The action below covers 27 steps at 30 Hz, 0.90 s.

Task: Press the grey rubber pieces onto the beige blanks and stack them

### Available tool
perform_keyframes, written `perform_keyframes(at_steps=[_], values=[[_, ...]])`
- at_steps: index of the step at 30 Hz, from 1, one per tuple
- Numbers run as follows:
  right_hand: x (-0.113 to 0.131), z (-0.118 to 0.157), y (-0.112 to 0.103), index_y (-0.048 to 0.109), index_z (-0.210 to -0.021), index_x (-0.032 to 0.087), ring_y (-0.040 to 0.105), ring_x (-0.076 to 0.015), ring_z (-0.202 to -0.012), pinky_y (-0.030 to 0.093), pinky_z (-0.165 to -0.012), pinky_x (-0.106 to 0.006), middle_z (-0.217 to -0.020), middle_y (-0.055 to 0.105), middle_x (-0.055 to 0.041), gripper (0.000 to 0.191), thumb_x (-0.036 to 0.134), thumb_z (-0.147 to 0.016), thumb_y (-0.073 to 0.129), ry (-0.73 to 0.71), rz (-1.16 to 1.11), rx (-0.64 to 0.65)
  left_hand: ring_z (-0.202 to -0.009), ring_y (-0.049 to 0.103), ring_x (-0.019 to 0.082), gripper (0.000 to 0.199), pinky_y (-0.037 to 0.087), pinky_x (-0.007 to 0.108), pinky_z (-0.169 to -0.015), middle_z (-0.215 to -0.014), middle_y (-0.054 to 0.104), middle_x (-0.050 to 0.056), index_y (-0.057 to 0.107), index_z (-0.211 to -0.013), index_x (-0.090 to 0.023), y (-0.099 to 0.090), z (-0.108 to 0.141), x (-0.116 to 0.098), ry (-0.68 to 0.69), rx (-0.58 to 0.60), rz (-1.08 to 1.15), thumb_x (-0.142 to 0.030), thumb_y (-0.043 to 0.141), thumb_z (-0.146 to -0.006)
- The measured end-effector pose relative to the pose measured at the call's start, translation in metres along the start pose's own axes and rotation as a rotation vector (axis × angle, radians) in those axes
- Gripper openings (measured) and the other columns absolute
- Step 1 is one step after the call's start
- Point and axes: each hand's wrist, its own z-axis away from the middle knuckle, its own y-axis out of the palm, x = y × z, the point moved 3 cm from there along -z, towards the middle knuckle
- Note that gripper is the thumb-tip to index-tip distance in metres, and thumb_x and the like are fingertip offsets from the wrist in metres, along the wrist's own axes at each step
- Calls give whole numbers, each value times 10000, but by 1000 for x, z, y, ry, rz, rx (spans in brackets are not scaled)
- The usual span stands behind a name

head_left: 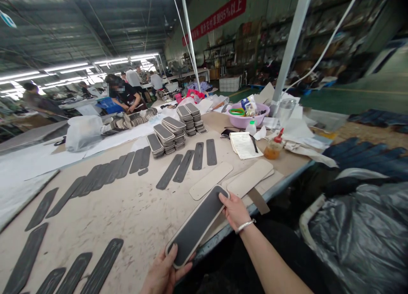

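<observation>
A long, rounded panel [197, 226] with a dark grey face and a pale border is held up at the table's front edge. My left hand [167, 266] grips its lower end, thumb on the dark face and fingers beneath. At the upper end, my right hand [234, 209] pinches the corner, thumb on top; a bracelet circles that wrist. Just beyond lie pale, rounded panels [212, 181], partly overlapping at the right [250, 177]. Dark grey strips [105, 264] with shiny smears are spread in rows across the table [140, 226].
Stacks of finished-looking panels [165, 134] stand at the back. A purple basin [245, 120], an open notebook [244, 145] and a red-tipped bottle of amber liquid [273, 147] sit at the right. Black plastic covers a bin [360, 226] beside the table. A co-worker [126, 94] bends over the far side.
</observation>
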Motion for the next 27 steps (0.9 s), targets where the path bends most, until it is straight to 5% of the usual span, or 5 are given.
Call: perform_keyframes(at_steps=[20,27], values=[[1,-1,3,587,-868,193,623,-226,-898,504,-762,-331,-825,687,-27,338,378,-626,734,-63,7,3,-851,680,276,515,597,298,-588,-1066,625,141,338,-1265,-179,2,3,4,-104,26,59,-186,604,-824],[0,-2,-2,588,-998,193,628,-204,-882,512,-709,-323,-941,677,-63,418,523,-741,592,-26,115,48,-853,679,272,538,604,307,-611,-1075,628,149,376,-1255,-161,-6,-1,5,-64,44,83,-248,648,-799]])
